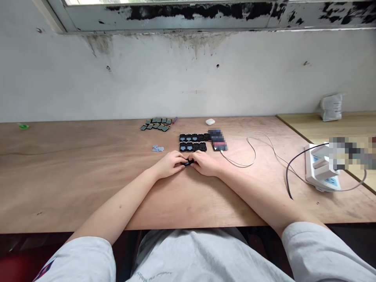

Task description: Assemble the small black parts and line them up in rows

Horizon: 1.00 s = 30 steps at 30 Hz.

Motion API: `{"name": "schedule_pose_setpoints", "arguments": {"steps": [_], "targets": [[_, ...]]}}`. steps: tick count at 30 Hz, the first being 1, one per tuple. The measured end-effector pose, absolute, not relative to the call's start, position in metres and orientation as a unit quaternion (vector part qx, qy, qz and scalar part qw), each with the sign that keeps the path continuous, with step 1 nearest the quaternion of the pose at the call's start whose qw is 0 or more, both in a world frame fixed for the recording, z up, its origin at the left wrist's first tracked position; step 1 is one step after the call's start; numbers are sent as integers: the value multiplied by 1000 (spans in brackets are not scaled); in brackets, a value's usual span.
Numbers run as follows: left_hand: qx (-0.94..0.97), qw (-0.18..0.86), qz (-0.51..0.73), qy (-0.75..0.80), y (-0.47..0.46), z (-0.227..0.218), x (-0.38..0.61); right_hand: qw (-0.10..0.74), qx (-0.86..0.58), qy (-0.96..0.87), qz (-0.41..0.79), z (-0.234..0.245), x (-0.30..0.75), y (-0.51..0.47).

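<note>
Between my two hands, low over the wooden table (pixel 188 199), is a small black plastic housing (pixel 187 162) with a pale blue patch on it. My left hand (pixel 169 164) grips its left end, fingers closed. On its right end the fingers of my right hand (pixel 205 163) are closed too. Just beyond lie two rows of similar black housings (pixel 193 146); some carry light blue pads and others show plain black. To the left of them is a little pile of light blue pads (pixel 158 148).
Several small green circuit boards (pixel 157 124) lie further back, beside a purple pen-like tool (pixel 174 120). A white oval case (pixel 210 122) is near the wall. A blurred phone-like device (pixel 217 140) has a white cable (pixel 253 156) running to a power strip (pixel 321 168) at right.
</note>
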State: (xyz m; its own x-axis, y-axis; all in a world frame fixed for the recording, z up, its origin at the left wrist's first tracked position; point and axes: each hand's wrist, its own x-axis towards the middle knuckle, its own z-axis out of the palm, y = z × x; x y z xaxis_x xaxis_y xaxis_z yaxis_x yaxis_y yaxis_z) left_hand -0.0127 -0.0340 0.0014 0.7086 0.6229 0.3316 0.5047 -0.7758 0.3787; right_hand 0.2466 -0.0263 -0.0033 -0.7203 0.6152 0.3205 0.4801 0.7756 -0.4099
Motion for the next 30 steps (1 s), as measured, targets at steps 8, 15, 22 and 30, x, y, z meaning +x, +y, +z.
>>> {"name": "schedule_pose_setpoints", "arguments": {"steps": [8, 15, 22, 30], "targets": [[926, 99, 209, 297, -35, 5, -11, 218, -306, -915, 146, -2, 247, -27], [925, 95, 216, 299, -37, 8, -6, 220, -303, -915, 147, 2, 246, -29], [915, 105, 214, 325, -38, 8, -6, 224, -297, -917, 143, 2, 244, -29], [924, 69, 198, 320, -41, 11, -2, 227, -297, -916, 145, 1, 244, -28]]}}
